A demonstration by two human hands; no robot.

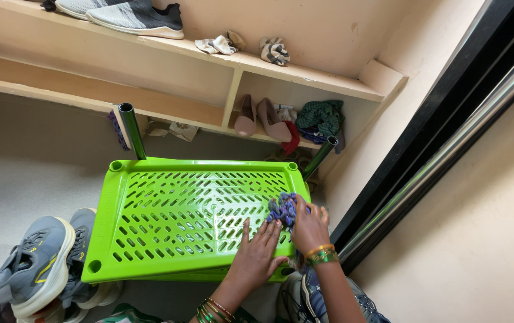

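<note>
Fingers of right hand [309,227] clutch cloth [283,207] near shelf [167,215] edge; left hand [257,254] flat.

1 head camera looks steeply down from close above onto the green rack shelf [185,215], wall shelves [304,75] far.

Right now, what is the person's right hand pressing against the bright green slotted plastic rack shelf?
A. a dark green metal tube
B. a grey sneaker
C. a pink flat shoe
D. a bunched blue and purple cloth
D: the right hand grips a bunched blue and purple cloth on the bright green slotted plastic rack shelf, while the left hand lies flat beside it.
</note>
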